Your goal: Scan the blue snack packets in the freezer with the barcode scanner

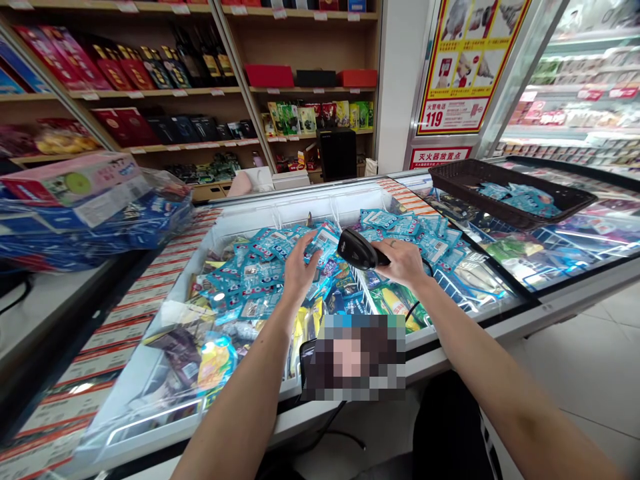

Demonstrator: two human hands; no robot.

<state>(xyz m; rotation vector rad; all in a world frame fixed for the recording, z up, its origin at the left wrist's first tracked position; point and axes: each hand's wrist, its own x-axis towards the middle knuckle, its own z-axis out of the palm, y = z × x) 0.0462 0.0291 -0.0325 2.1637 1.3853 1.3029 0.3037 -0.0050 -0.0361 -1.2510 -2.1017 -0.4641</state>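
Observation:
My left hand (pixel 301 265) hangs with spread fingers over a heap of small blue foil packets (pixel 260 280), its fingertips on or just above them. A packet with a white label (pixel 325 239) lies close to those fingers. My right hand (pixel 404 262) grips a black handheld barcode scanner (pixel 358 249), whose nose points left toward my left hand. The packets fill a glass-topped chest freezer (pixel 300 195), mixed with yellow and dark packages nearer me. A pixelated patch (pixel 354 357) hides part of the freezer's near side.
A dark woven basket (pixel 510 187) holding blue packets sits on the freezer's right side. A black cable (pixel 415 310) runs down from near my right hand. Plastic-wrapped boxes (pixel 90 213) stand on a counter at left, with stocked shop shelves (pixel 310 90) behind.

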